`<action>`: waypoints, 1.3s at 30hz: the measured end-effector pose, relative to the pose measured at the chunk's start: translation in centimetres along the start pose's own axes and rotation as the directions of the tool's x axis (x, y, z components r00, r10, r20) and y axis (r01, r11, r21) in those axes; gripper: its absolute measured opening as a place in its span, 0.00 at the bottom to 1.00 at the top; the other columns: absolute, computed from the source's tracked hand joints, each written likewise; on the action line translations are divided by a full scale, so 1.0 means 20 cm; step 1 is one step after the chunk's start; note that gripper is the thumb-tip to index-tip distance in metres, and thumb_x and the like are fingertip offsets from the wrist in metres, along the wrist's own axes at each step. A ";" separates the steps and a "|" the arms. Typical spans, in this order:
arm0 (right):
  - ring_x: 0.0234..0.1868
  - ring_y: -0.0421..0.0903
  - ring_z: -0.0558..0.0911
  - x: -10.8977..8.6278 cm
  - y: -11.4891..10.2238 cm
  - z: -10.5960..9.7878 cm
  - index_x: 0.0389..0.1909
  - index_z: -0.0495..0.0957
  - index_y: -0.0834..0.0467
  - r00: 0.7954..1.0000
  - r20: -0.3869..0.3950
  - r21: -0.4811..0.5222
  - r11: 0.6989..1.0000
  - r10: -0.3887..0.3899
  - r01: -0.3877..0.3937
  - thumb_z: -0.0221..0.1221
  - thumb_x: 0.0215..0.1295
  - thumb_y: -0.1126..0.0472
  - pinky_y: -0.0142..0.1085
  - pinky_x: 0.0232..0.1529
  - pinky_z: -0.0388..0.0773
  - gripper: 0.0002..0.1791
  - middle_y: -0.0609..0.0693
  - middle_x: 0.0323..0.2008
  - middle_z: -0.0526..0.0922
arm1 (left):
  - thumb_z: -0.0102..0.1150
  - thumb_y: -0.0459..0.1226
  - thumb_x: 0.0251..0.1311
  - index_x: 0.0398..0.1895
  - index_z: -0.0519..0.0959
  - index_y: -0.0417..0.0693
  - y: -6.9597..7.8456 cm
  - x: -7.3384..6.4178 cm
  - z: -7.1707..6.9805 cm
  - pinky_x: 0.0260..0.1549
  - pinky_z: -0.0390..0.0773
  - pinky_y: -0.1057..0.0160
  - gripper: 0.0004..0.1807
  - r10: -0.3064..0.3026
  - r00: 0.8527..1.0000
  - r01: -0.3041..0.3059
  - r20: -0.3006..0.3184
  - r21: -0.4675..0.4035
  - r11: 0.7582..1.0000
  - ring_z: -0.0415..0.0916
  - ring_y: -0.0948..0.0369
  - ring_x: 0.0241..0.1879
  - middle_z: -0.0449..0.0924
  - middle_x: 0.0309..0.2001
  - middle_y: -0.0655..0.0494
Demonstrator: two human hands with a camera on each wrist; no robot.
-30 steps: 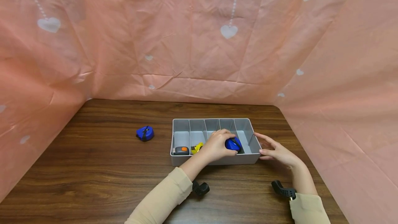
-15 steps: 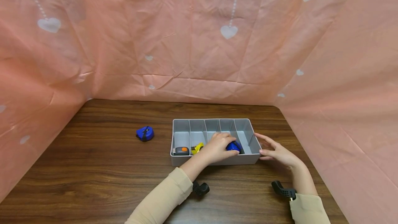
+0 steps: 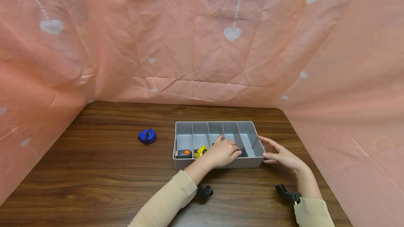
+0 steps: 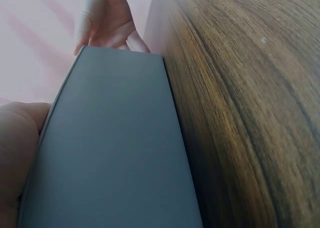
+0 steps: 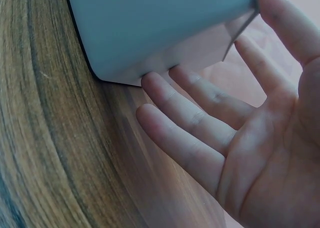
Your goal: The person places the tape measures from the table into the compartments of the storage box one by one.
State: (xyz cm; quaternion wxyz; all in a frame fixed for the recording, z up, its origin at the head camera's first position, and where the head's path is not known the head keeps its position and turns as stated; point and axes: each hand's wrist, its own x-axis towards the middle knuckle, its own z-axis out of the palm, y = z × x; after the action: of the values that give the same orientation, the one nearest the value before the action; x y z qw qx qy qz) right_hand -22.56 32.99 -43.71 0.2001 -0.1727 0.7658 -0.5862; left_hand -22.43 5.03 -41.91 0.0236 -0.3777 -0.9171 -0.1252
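Observation:
A grey divided tray point(image 3: 195, 163) stands on the table, with several compartments in a row. My left hand point(image 3: 222, 152) reaches over its front wall, fingertips low in the fourth compartment from the left. The blue tape measure it held there is almost wholly hidden by the hand, so its grip is unclear. My right hand point(image 3: 282, 157) has its fingers extended, touching the tray's right end wall; the right wrist view shows fingertips against that wall. A dark grey tape measure with an orange button point(image 3: 183, 153) lies in the first compartment, a yellow tape measure point(image 3: 200, 151) in the second.
Another blue tape measure point(image 3: 147, 136) with a black strap lies on the wooden table point(image 3: 94, 171), left of the tray. Pink cloth point(image 3: 195, 45) with white hearts hangs behind and at both sides. Black wrist mounts point(image 3: 205, 192) sit by the sleeves.
My left hand has sunk lower into the tray, and the blue tape measure between its fingers has dropped almost out of sight. The right hand stays at the tray's end.

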 end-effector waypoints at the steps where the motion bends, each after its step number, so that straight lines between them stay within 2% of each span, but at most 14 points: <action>1: 0.62 0.69 0.63 0.00 0.00 0.00 0.74 0.47 0.60 1.000 0.000 0.000 1.000 0.000 0.000 0.52 0.69 0.68 0.50 0.49 0.76 0.36 0.75 0.68 0.48 | 0.42 0.48 0.73 0.53 0.81 0.54 0.00 0.00 0.00 0.64 0.52 0.45 0.19 0.001 1.000 -0.001 -0.001 0.004 1.000 0.70 0.64 0.57 0.79 0.53 0.63; 12: 0.62 0.69 0.63 0.00 0.00 0.00 0.74 0.48 0.60 1.000 0.000 -0.001 1.000 -0.005 0.005 0.52 0.69 0.68 0.50 0.49 0.76 0.36 0.75 0.68 0.49 | 0.45 0.46 0.72 0.53 0.82 0.55 -0.01 -0.01 0.02 0.63 0.52 0.42 0.17 0.022 0.999 -0.022 -0.031 0.017 1.000 0.67 0.64 0.59 0.78 0.53 0.64; 19: 0.63 0.70 0.62 0.00 0.00 0.00 0.74 0.48 0.59 1.000 -0.005 -0.001 1.000 0.002 -0.002 0.52 0.69 0.68 0.49 0.49 0.76 0.36 0.75 0.68 0.48 | 0.46 0.45 0.72 0.54 0.81 0.54 0.00 -0.02 0.00 0.62 0.52 0.42 0.17 0.044 0.999 -0.043 -0.032 0.023 0.999 0.66 0.63 0.61 0.78 0.54 0.62; 26: 0.62 0.70 0.63 0.00 0.01 0.00 0.74 0.48 0.60 1.000 -0.006 -0.001 1.000 -0.003 0.003 0.52 0.69 0.68 0.49 0.49 0.76 0.36 0.75 0.68 0.49 | 0.47 0.47 0.71 0.54 0.81 0.56 -0.02 -0.04 -0.02 0.62 0.54 0.43 0.17 0.065 0.997 -0.064 -0.038 0.036 0.997 0.64 0.64 0.62 0.77 0.54 0.65; 31: 0.62 0.68 0.64 0.00 0.01 0.00 0.74 0.48 0.60 1.000 0.000 -0.005 1.000 -0.011 0.011 0.53 0.69 0.67 0.50 0.49 0.76 0.36 0.75 0.68 0.49 | 0.48 0.47 0.71 0.56 0.80 0.55 -0.02 -0.05 -0.04 0.62 0.54 0.43 0.18 0.073 0.997 -0.071 -0.029 0.038 0.997 0.61 0.61 0.65 0.76 0.57 0.63; 39: 0.61 0.68 0.65 0.00 0.01 0.00 0.74 0.48 0.60 1.000 -0.005 -0.013 1.000 -0.012 0.012 0.53 0.69 0.67 0.51 0.49 0.75 0.36 0.75 0.68 0.50 | 0.47 0.49 0.71 0.57 0.79 0.55 -0.01 -0.07 -0.06 0.62 0.56 0.46 0.19 0.096 0.994 -0.093 -0.046 0.059 0.994 0.60 0.60 0.66 0.74 0.59 0.61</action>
State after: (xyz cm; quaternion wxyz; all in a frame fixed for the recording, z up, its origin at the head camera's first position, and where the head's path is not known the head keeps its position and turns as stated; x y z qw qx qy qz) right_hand -22.63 33.04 -43.88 0.1936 -0.1770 0.7692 -0.5827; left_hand -21.67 3.59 -41.08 0.0628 -0.4165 -0.9006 -0.1071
